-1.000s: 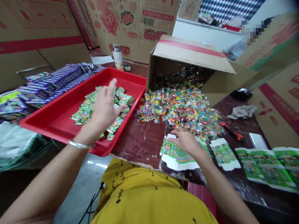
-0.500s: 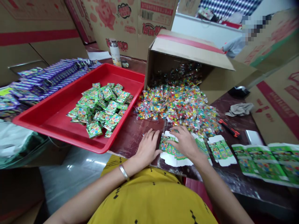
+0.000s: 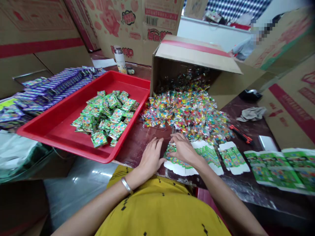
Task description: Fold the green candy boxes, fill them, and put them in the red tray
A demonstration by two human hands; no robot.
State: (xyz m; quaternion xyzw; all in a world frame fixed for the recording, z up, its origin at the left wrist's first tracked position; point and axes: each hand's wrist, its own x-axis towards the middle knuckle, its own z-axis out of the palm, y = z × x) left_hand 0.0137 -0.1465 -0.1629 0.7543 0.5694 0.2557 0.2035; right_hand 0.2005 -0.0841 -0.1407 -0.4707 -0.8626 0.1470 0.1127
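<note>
My left hand (image 3: 151, 156) lies flat on the dark red table, fingers stretched out, with its thumb near the left end of a fanned row of flat green-and-white cartons (image 3: 208, 155). Over that left end is my right hand (image 3: 183, 150), its fingers bent but apart and its thumb spread, touching the top cartons without gripping any that I can see. Part of the row is hidden beneath it. Just beyond both hands spreads a heap of small clear candy packets (image 3: 184, 111), full of coloured sweets, spilling from a tipped cardboard box (image 3: 197, 49).
A red tray (image 3: 56, 131) at left holds a pile of filled green boxes (image 3: 105, 114). Purple packs (image 3: 56, 83) lie behind it. Rightward are a smaller carton stack (image 3: 233, 157), larger green cartons (image 3: 278, 168), a red-black cutter (image 3: 241, 134) and a cloth (image 3: 252, 114). A bottle (image 3: 120, 60) stands behind.
My right hand has slid left across the fanned cartons, and the row's left end reaches slightly further left. My left hand stays flat on the table. The view has shifted slightly.
</note>
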